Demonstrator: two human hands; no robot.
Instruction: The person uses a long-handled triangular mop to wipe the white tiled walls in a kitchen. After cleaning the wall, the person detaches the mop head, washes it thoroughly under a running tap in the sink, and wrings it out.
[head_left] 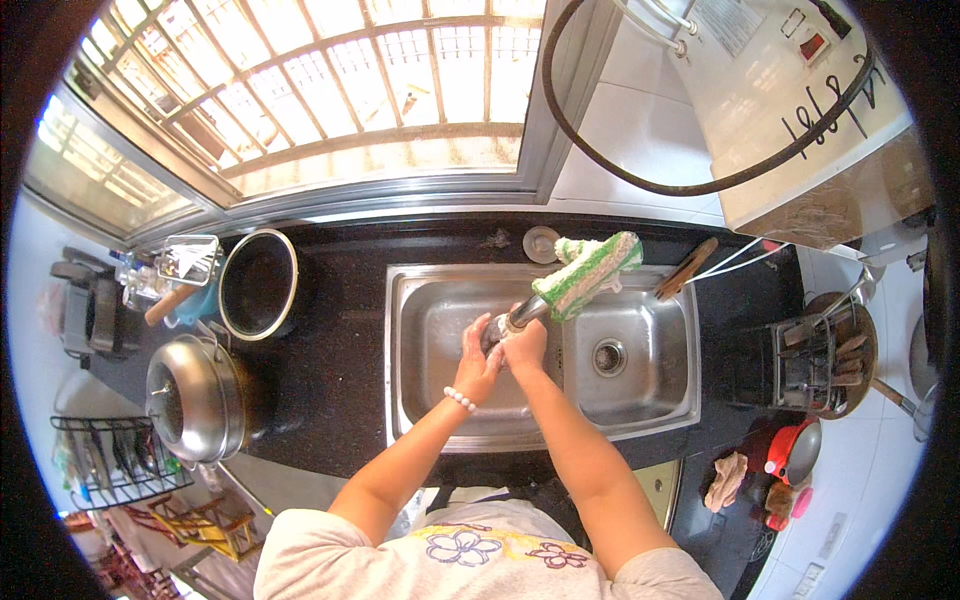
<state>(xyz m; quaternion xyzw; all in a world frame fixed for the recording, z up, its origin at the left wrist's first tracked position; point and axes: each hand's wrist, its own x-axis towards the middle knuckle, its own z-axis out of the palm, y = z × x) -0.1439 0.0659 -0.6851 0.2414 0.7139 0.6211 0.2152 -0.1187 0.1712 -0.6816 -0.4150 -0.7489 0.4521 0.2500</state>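
Note:
Both my hands meet above the left basin of a steel double sink, just below the faucet spout. A green and white cloth is wrapped around the upper part of the faucet. My left hand, with a white bead bracelet on its wrist, curls its fingers around something small, dark and whitish. Against it, my right hand is closed, its knuckles near the spout's end. What lies between the two hands is mostly hidden, so its kind cannot be made out.
A drain sits in the right basin. Left on the dark counter are a black pot and a lidded steel pot. Wooden tongs lean at the sink's right corner, near a utensil rack. A hose loops overhead.

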